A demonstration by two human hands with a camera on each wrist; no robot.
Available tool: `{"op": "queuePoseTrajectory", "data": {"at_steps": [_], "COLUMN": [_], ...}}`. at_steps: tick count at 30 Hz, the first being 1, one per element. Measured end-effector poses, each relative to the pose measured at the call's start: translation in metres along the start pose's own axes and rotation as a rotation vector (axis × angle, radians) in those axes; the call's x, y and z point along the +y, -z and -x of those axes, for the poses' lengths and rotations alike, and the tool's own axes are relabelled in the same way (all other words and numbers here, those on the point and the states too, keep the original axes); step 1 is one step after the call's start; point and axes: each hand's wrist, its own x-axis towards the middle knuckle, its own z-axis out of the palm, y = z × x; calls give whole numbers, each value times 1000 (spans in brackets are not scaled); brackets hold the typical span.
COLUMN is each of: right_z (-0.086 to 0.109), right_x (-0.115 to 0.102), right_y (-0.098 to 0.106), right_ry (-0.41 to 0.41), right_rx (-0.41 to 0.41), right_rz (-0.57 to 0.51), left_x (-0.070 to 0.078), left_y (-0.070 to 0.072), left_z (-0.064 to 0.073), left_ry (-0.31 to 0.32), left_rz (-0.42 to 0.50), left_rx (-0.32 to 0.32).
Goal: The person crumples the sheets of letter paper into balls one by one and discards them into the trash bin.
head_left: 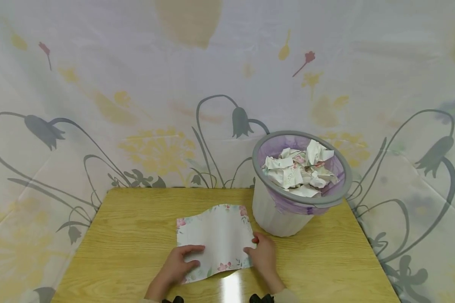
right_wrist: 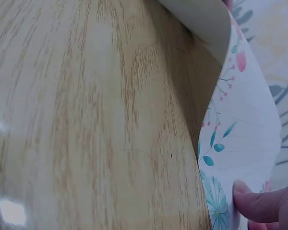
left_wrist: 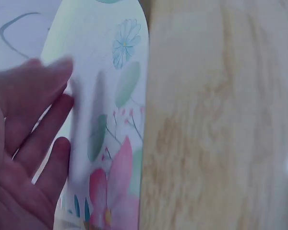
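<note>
A white sheet of paper (head_left: 218, 237) with a floral border of pink blossoms and green leaves lies bowed over the wooden table, its middle arched up. At its lower left corner my left hand (head_left: 178, 263) rests with thumb and fingers apart. In the left wrist view the left fingertips (left_wrist: 62, 148) are right at the printed surface. My right hand (head_left: 264, 254) pinches the right edge, thumb (right_wrist: 254, 203) on the printed face and a finger showing beneath. A gap opens under the arched near edge in the right wrist view.
Behind my right hand stands a white bin (head_left: 278, 214) with a grey rim and purple liner (head_left: 267, 145). Crumpled floral paper (head_left: 299, 170) fills it near the top. The wooden table (head_left: 136, 227) meets a flower-printed curtain (head_left: 167, 105) at the back.
</note>
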Motion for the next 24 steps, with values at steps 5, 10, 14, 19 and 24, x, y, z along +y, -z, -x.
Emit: {"op": "queuePoseTrajectory", "data": {"at_steps": [5,10,14,19,24], "right_z": [0,0,0,-1,2], "right_x": [0,0,0,3,6], "right_y": [-2,-1,1,0,-1], "right_ry": [-33,-8,1,5,-11], "right_rx": [10,33,27,17,-3], "right_rz": [-4,-13,-15,-46,-104], "left_x": [-1,-4,-5,-4,-4], "left_y": [1,5,9,14,17], "left_z": [-3,-4,-2,0,-1], "left_ry": [74,126,132,156,197], "left_rz": [11,-67,-188,-331,-382], "left_rx": [231,377,436,439,372]}}
